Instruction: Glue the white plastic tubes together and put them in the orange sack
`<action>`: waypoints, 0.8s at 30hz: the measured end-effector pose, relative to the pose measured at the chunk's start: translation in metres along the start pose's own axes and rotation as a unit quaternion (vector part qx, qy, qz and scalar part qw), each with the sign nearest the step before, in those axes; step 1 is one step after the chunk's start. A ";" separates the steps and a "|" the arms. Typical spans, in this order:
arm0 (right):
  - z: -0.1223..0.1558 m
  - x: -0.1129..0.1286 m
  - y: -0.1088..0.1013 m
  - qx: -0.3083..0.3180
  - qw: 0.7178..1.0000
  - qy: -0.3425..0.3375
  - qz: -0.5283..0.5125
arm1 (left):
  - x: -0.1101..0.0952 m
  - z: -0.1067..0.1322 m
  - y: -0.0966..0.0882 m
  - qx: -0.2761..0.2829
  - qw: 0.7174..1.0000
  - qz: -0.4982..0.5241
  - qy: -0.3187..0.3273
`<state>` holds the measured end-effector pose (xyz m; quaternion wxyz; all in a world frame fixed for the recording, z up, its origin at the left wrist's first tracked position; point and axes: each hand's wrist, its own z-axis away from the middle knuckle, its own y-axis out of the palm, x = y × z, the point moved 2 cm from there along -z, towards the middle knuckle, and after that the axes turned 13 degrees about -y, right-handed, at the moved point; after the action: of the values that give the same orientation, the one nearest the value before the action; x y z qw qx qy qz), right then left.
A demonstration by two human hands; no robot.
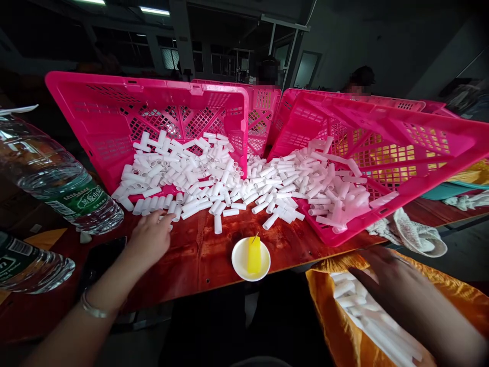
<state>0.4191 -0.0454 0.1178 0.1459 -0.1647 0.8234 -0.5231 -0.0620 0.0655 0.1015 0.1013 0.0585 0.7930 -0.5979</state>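
Note:
My left hand (150, 238) rests on the red-brown table (198, 255) at the near edge of a heap of short white tubes (214, 178). Its fingers curl around one or two tubes at the tips. My right hand (382, 275) is blurred, low on the right, over an orange bag (344, 331) that holds more white tubes (367, 316). Whether that hand holds anything is unclear. A small white dish (250, 259) with a yellow block in it sits at the table's front edge between my hands.
Two tipped pink crates (114, 107) (401, 153) spill the tubes onto the table. Clear water bottles (57, 178) (26, 265) lie at the left, beside a dark phone (103, 257). A white cloth (416, 234) lies at the right. Other people sit behind the crates.

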 end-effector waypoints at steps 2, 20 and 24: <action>-0.049 0.014 0.032 0.033 0.996 -0.057 -0.053 | 0.038 -0.024 0.010 0.073 0.997 -0.036 0.005; -0.084 0.086 0.072 -0.009 0.897 -0.072 -0.435 | -0.049 0.066 0.027 0.172 0.900 0.400 -0.027; -0.082 0.093 0.086 -0.056 0.924 -0.130 -0.355 | -0.048 0.067 0.033 0.176 0.967 0.178 0.044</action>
<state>0.2915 0.0162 0.0673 0.0470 -0.5206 0.7129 -0.4675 -0.0019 0.0122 0.0639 0.1593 0.2423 0.6560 -0.6968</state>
